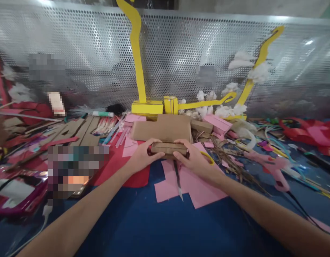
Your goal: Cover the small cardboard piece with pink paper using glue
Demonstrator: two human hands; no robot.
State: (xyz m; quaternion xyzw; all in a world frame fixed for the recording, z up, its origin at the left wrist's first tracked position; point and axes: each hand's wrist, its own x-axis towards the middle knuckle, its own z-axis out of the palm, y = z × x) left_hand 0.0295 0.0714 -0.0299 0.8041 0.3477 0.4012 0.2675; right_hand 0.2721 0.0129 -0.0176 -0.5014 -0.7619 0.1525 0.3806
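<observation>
Between my two hands is a small brown cardboard box (169, 148), held level above the pink sheets. My left hand (145, 153) grips its left end, thumb on the near side and fingers over the top. At the right end, my right hand (190, 155) holds it the same way. Just behind stands a larger piece of brown cardboard (162, 130). Below the box, a craft knife (179, 182) lies with its blade pointing toward me on pink paper (201, 184). Yellow scissor handles (208, 158) show beside my right hand.
A pink glue gun (274, 166) with a black cord lies at right. Yellow paper shapes (139, 64) stand by the perforated metal panel (181, 53). Red paper (122, 167), cardboard strips (79, 130) and a phone with blurred screen (79, 189) are at left, on the blue table (154, 228).
</observation>
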